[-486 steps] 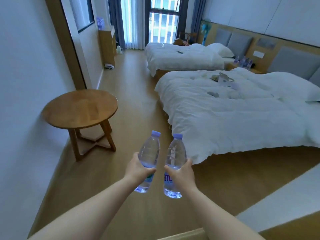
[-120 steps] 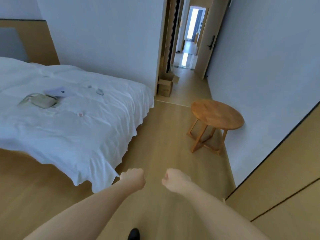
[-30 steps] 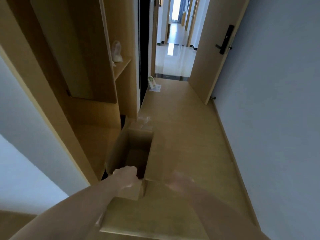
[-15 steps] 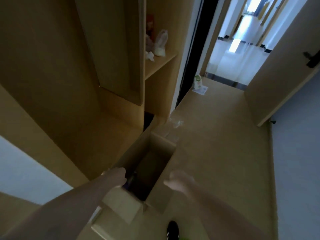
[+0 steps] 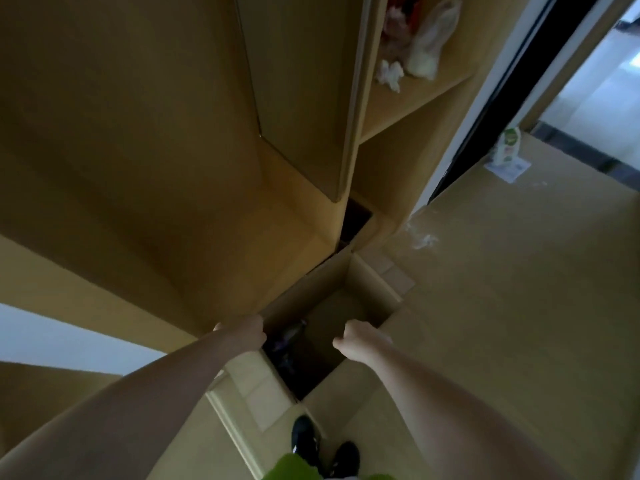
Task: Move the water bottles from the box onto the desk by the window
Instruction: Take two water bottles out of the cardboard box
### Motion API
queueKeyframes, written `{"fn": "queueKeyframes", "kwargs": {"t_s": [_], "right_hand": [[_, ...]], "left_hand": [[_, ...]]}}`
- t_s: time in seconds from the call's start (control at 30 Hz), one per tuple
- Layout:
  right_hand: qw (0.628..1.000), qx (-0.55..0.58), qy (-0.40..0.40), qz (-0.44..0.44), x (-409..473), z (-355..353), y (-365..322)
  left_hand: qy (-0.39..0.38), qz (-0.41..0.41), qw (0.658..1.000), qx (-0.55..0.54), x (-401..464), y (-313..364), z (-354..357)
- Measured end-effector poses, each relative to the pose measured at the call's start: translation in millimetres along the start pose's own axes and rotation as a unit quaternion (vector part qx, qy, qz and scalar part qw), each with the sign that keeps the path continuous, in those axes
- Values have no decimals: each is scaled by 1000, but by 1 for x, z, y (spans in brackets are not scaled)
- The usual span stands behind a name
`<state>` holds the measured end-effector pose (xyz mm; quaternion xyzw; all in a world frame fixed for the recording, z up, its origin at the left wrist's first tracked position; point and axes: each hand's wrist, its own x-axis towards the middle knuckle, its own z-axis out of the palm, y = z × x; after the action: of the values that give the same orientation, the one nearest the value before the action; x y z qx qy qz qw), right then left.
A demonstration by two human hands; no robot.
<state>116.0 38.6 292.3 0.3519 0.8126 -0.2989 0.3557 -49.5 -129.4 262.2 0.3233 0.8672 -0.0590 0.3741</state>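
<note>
Head view: a person stands over an open cardboard box [image 5: 349, 289] on the floor, left hand [image 5: 242, 336] and right hand [image 5: 360, 344] clenched and empty above it, apparently poised to reach for bottles [image 5: 289, 337] lying dimly inside.

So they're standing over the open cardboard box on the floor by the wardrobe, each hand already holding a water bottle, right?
Not quite. In the head view both hands are empty: the left hand and right hand hover over the open box by the wardrobe.
</note>
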Motion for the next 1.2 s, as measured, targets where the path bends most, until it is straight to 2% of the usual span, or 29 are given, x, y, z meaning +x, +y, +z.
{"fn": "queueKeyframes", "kwargs": {"t_s": [0.33,0.57,0.83,1.0,1.2], "right_hand": [[992,-100,-65,-31,92,-26,-26],[976,-167,-120,-70,200,3,-25],[972,-111,-175,-110,327,63,8],[977,-70,-174,-97,420,141,24],[977,-45,-194,-81,506,250,46]], "left_hand": [[-31,-67,992,-106,53,-3,0],[-39,-157,969,-186,110,3,53],[-65,-250,901,-348,212,44,173],[-57,-297,839,-453,289,40,266],[-20,-395,756,-522,364,15,369]]}}
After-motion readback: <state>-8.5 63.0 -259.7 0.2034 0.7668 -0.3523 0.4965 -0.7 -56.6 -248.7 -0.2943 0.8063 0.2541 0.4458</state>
